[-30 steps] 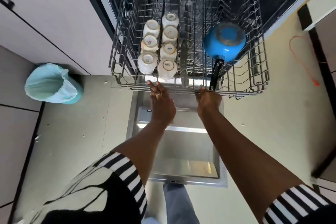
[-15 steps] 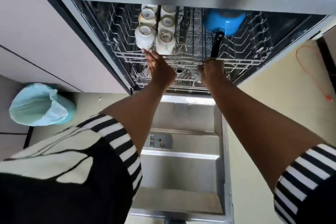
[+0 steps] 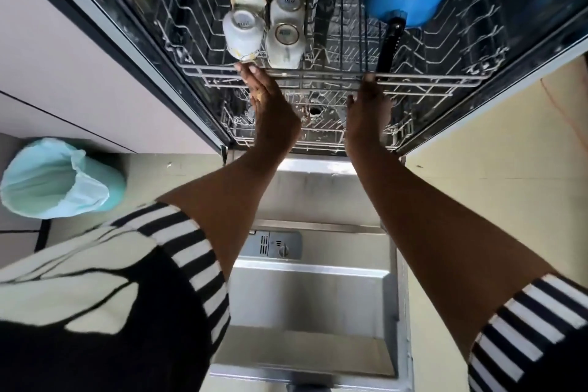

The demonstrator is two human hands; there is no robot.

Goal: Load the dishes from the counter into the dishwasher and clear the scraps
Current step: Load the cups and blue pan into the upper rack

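The dishwasher's upper wire rack [image 3: 334, 75] sits almost fully inside the machine. It carries several upturned white cups [image 3: 243, 33] on the left and a blue saucepan [image 3: 404, 0] with a black handle [image 3: 389, 48] on the right. My left hand [image 3: 270, 105] presses straight fingers against the rack's front rail just below the nearest cup. My right hand [image 3: 369, 108] touches the same rail beside the pan handle, fingers extended. The far cups and the pan's far side are hidden under the counter edge.
The dishwasher door [image 3: 311, 296] lies open and flat below my arms, with its detergent dispenser [image 3: 275, 243] facing up. A lower rack [image 3: 321, 134] shows under the upper one. A bin with a pale green liner [image 3: 57, 178] stands on the floor at the left, by the cabinet fronts [image 3: 63, 57].
Both hands have pushed the upper rack from pulled out over the door back into the dishwasher. The cups and saucepan went in with it.
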